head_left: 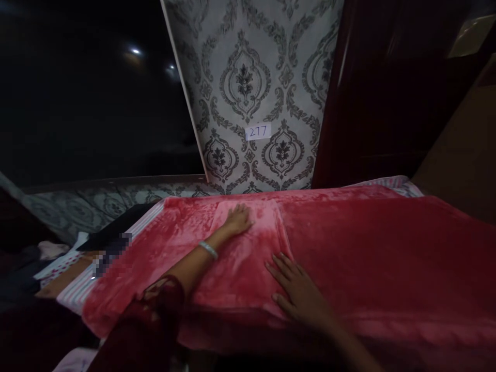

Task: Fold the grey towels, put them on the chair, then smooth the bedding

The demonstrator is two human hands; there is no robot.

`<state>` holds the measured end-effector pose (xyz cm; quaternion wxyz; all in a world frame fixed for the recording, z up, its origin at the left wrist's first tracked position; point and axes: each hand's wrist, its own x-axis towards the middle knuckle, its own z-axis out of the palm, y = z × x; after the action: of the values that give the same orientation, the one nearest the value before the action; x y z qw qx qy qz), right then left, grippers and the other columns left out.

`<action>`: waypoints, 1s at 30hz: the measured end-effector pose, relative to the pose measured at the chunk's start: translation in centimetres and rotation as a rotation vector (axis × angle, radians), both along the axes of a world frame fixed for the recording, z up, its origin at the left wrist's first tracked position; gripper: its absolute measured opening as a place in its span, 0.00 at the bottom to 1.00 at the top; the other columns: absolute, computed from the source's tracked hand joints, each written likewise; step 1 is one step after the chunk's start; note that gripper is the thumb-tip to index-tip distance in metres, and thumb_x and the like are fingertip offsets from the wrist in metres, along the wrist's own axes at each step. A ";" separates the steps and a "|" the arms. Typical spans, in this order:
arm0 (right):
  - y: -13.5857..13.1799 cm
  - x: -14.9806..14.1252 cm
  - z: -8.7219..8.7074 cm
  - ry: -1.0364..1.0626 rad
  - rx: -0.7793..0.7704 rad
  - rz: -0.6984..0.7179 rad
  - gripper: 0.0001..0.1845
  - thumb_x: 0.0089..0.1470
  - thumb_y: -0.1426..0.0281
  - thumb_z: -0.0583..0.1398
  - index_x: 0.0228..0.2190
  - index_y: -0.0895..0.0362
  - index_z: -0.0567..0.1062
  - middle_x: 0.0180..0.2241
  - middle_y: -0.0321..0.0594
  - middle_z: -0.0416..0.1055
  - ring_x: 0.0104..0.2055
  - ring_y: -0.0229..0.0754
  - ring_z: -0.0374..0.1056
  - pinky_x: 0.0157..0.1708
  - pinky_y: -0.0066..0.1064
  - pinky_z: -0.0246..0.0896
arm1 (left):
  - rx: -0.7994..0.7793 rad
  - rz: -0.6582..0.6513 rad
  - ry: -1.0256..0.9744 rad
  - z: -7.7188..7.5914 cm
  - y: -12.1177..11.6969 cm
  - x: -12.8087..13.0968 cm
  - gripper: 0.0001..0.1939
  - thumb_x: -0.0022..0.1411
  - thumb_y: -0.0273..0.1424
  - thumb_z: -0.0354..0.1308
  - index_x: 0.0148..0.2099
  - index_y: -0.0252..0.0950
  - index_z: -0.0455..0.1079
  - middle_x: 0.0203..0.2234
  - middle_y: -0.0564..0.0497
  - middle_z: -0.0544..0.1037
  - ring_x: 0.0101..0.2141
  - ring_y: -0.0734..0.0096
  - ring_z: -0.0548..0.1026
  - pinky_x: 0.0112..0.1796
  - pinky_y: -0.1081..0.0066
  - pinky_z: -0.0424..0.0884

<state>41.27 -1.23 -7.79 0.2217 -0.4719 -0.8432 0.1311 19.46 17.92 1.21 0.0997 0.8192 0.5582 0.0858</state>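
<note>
A plush red blanket (380, 253) is spread across a raised surface, with a folded red piece (248, 274) of the same cloth lying on its left half. On the far part of that folded piece my left hand (238, 221) rests flat, fingers spread, a light bracelet round the wrist. Nearer to me and further right, my right hand (296, 289) lies palm down with fingers apart, by the fold's right edge. Neither hand grips the cloth.
A striped sheet (145, 222) shows under the blanket's left side. A large dark screen (96, 103) hangs on the patterned wall (244, 67), near a paper label (258, 131) reading 277. Dark red wooden panelling (380, 103) stands right. Clothes (54, 250) lie at far left.
</note>
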 end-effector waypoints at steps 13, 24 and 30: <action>1.8 1.6 -0.1 0.088 -0.083 0.091 0.37 0.56 0.50 0.59 0.63 0.50 0.66 0.67 0.43 0.54 0.70 0.57 0.46 0.66 0.56 0.43 | -0.219 0.408 -1.036 -5.4 -17.1 -11.6 0.40 0.51 0.50 0.65 0.60 0.32 0.67 0.58 0.40 0.73 0.58 0.51 0.71 0.57 0.57 0.68; 16.2 -7.5 7.6 0.216 -0.006 0.086 0.28 0.56 0.70 0.58 0.58 0.53 0.72 0.59 0.43 0.68 0.61 0.49 0.65 0.62 0.43 0.58 | -0.132 0.543 -0.939 -7.7 -20.1 -11.5 0.40 0.50 0.45 0.63 0.62 0.32 0.62 0.60 0.39 0.70 0.62 0.50 0.66 0.62 0.54 0.62; 24.8 -12.8 7.5 0.073 -0.082 -0.063 0.34 0.57 0.76 0.57 0.65 0.57 0.63 0.63 0.48 0.63 0.64 0.48 0.60 0.64 0.41 0.54 | 0.073 0.553 -0.979 -9.7 -21.6 -10.5 0.38 0.54 0.42 0.58 0.64 0.29 0.61 0.60 0.37 0.70 0.62 0.52 0.66 0.62 0.56 0.61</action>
<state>28.51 23.57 -0.28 0.2368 -0.5018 -0.8132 0.1756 8.96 -3.69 -8.52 0.2926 0.5100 0.6374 0.4979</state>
